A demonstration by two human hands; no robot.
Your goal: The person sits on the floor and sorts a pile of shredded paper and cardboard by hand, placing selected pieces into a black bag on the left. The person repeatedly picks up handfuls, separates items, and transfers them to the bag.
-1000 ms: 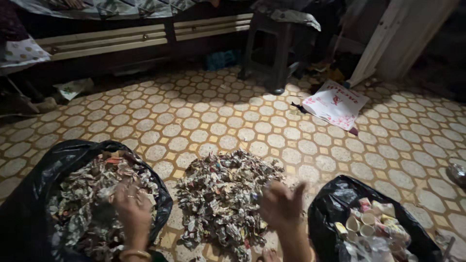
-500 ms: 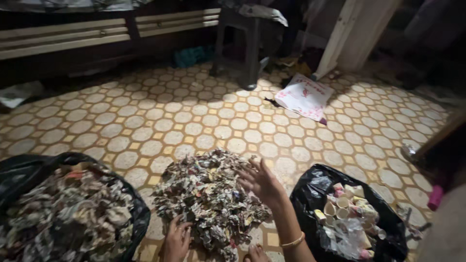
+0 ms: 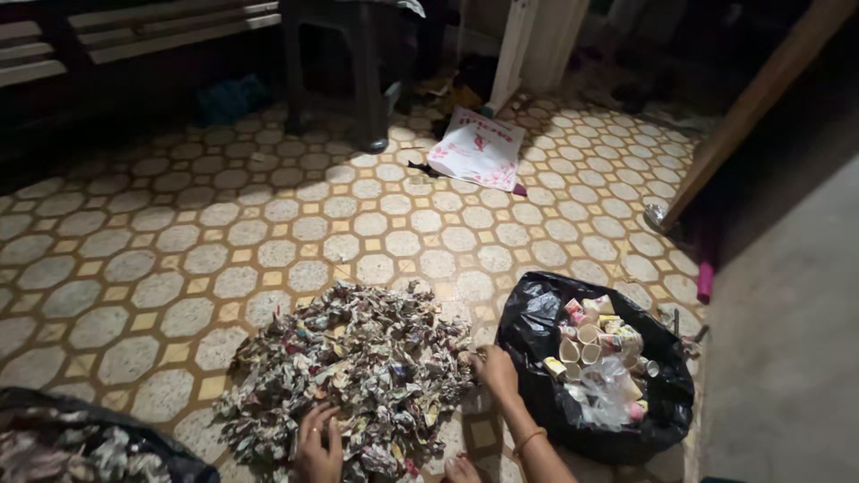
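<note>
A heap of crumpled paper scraps (image 3: 344,367) lies on the tiled floor. My left hand (image 3: 318,443) rests on the heap's near edge, fingers spread among the scraps. My right hand (image 3: 494,368) touches the heap's right edge, next to a black plastic bag (image 3: 537,313) that holds small paper cups (image 3: 591,344) and a clear wrapper. Whether either hand grips any scraps is unclear. Another black bag (image 3: 80,443) full of the same scraps shows at the bottom left corner.
A white printed bag (image 3: 477,148) lies on the patterned tile floor (image 3: 179,259) farther off. A dark stool (image 3: 358,72) stands at the back beside low furniture. A slanted wooden plank (image 3: 761,98) and a grey wall stand on the right.
The view has swung right. My right hand has come down from above the heap to its right edge. My left hand stays at the heap's near edge.
</note>
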